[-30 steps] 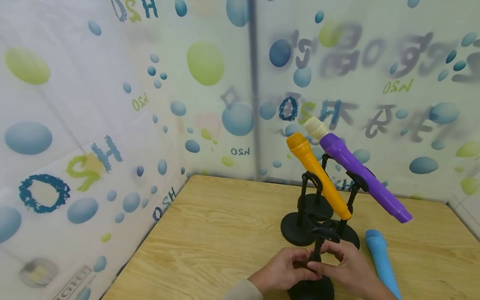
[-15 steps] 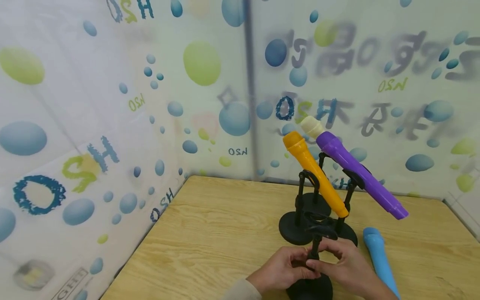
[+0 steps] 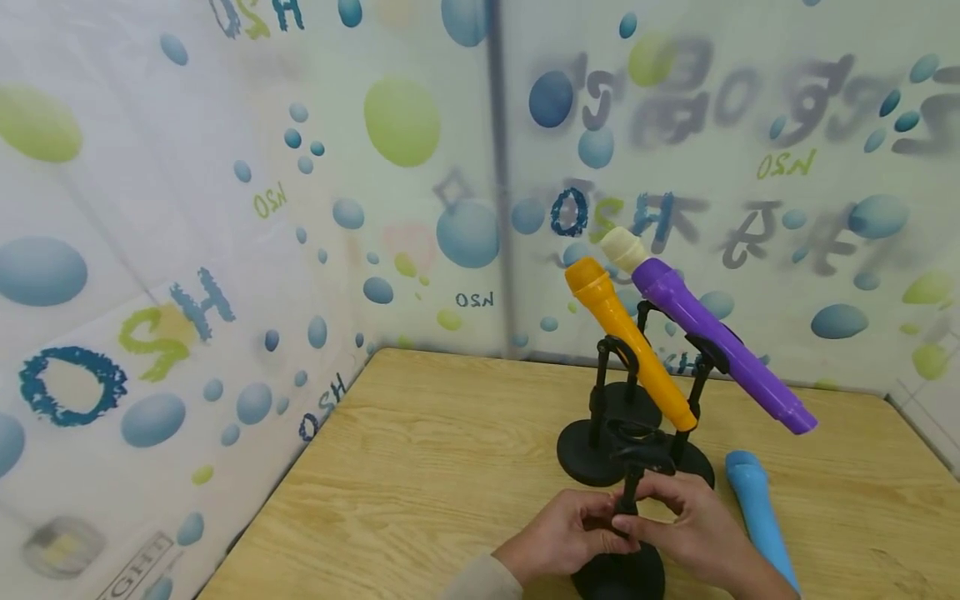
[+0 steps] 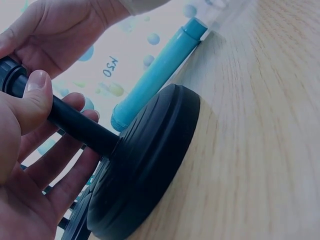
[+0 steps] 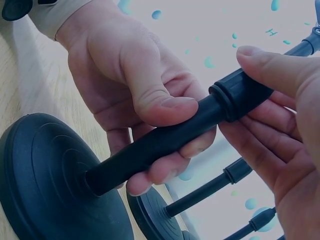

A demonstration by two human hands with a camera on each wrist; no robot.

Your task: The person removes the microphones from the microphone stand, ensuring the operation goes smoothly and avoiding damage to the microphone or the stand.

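In the head view, a black microphone stand (image 3: 628,500) stands upright at the front of the table, its round base (image 3: 621,575) flat on the wood. My left hand (image 3: 566,533) holds the lower pole, thumb on one side and fingers round the other. The right hand (image 3: 697,529) pinches the thicker collar (image 5: 235,95) higher up, clearly seen in the right wrist view. Above both hands, the stand's clip (image 3: 643,454) holds no microphone. A blue microphone (image 3: 761,517) lies on the table to the right of my right hand; the left wrist view shows it behind the base.
Behind stand several black stands close together, bearing an orange microphone (image 3: 630,342), a purple microphone (image 3: 723,346) and a cream one (image 3: 622,248), mostly hidden. The wooden table (image 3: 420,467) meets a patterned curtain (image 3: 420,208) at its back and left.
Both hands keep their hold on the stand with hardly any visible motion. The head view has shifted slightly.
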